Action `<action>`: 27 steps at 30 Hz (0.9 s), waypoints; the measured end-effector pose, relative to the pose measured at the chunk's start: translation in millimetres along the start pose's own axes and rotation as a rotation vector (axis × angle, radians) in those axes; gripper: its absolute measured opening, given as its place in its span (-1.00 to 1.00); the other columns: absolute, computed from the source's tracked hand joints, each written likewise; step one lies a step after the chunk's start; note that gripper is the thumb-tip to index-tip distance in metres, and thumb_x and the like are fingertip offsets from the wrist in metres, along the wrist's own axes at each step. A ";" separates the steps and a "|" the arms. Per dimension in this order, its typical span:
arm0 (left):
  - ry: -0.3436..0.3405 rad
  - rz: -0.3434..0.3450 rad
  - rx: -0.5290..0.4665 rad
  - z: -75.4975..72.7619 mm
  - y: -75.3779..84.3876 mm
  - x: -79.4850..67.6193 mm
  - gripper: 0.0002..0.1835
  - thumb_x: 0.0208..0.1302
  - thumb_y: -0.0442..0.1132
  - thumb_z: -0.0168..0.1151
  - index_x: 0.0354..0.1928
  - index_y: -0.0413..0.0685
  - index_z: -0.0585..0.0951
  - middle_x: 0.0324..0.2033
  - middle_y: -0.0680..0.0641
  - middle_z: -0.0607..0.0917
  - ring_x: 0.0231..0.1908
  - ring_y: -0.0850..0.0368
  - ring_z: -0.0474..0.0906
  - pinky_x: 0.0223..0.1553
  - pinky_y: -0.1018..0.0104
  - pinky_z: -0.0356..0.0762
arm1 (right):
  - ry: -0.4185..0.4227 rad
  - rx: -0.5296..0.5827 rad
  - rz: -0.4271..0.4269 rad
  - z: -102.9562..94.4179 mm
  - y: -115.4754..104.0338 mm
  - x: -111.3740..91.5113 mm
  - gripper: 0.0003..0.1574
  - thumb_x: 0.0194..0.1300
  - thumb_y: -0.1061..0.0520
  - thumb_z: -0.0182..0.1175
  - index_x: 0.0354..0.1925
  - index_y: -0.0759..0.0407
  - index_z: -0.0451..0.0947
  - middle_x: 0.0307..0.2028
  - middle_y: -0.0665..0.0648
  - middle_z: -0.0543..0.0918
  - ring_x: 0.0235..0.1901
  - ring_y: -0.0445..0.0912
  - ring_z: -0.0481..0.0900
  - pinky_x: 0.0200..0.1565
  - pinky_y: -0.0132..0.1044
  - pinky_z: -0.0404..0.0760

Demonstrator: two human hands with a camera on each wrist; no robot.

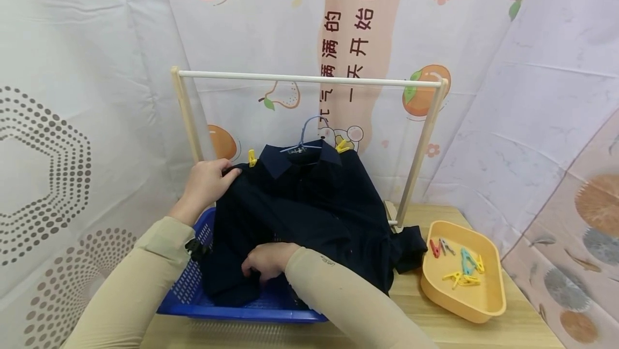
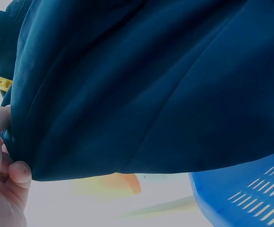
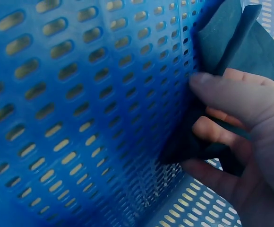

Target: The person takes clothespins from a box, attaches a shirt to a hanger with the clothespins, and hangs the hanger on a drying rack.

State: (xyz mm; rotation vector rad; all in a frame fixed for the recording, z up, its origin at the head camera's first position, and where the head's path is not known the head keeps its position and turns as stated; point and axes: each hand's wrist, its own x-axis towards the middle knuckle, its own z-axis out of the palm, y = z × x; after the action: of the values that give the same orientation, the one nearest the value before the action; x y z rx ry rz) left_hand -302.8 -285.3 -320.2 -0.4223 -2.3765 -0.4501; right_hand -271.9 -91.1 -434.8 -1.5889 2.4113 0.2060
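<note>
A dark navy collared shirt is on a thin blue hanger, whose hook stands below the rack's rail. Yellow clothespins are clipped at both shoulders. At the shirt's left shoulder, my left hand pinches the cloth between thumb and fingers; the left wrist view shows the shirt draping from that grip. Low in the blue basket, my right hand has its fingers curled round part of the shirt. Dark cloth shows beyond its thumb in the right wrist view.
Behind the shirt stands a small rack with a white rail and wooden posts. A yellow tray with several coloured clothespins sits on the wooden table at right. Printed curtains hang around.
</note>
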 end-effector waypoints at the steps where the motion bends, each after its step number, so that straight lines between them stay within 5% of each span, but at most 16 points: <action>1: 0.003 0.002 -0.002 0.1 0.1 0.2 -0.83 0.38 -0.17 0.34 -0.31 -0.13 0.72 -0.53 -0.06 0.69 -0.55 -0.01 0.54 -0.43 0.07 0.42 | 0.000 -0.002 0.005 -0.4 -0.2 -0.7 -0.64 0.25 0.14 0.47 -0.01 -0.16 0.68 -0.19 -0.18 0.62 -0.23 -0.31 0.50 -0.16 -0.50 0.45; 11: 0.006 0.004 0.003 1.0 1.4 0.8 -0.82 0.38 -0.17 0.34 -0.28 -0.15 0.73 -0.47 -0.11 0.73 -0.51 -0.07 0.59 -0.39 0.00 0.46 | -0.002 0.024 0.104 -1.2 -2.9 -5.8 -0.66 0.32 0.29 0.31 -0.12 -0.17 0.70 -0.21 -0.16 0.63 -0.29 -0.26 0.51 -0.21 -0.44 0.49; 27: 0.029 0.023 -0.021 -2.3 2.0 -0.3 -0.84 0.36 -0.21 0.35 -0.25 -0.19 0.73 -0.44 -0.15 0.74 -0.50 -0.09 0.60 -0.38 -0.03 0.48 | -0.004 0.031 0.071 -36.6 -18.6 -25.4 -0.61 0.37 0.33 0.23 -0.07 -0.17 0.71 -0.17 -0.19 0.62 -0.29 -0.29 0.51 -0.18 -0.47 0.49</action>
State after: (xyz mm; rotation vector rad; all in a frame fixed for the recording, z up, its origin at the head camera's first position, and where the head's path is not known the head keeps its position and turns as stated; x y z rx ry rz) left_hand -300.5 -284.5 -318.4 -0.4489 -2.3381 -0.4677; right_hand -249.8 -85.2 -392.2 -1.4897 2.4576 0.1835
